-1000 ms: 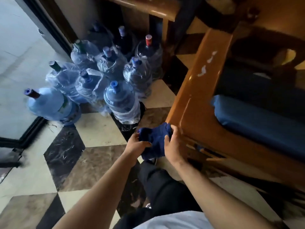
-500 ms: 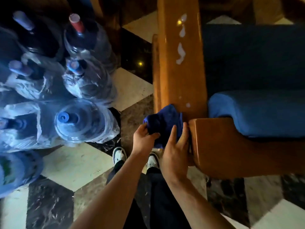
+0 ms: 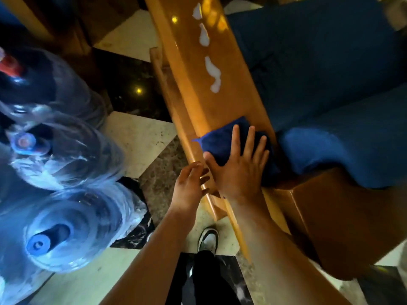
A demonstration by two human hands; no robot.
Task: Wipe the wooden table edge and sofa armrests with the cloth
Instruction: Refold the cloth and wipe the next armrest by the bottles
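The sofa's wooden armrest runs from the top of the view down to the middle, glossy orange-brown, with white smears along its top. A dark blue cloth lies flat on the armrest's near end. My right hand presses down on the cloth with straight, spread fingers. My left hand hovers just left of it at the armrest's outer edge, fingers loosely bent, holding nothing.
Several large water bottles wrapped in plastic crowd the checkered floor on the left. Blue sofa cushions fill the right side. The sofa's wooden front corner juts out at lower right. My shoe stands beside the armrest base.
The cloth went from both hands at the armrest's front end onto its top. My right hand flattened on it and my left hand let go. The view moved closer over the armrest.
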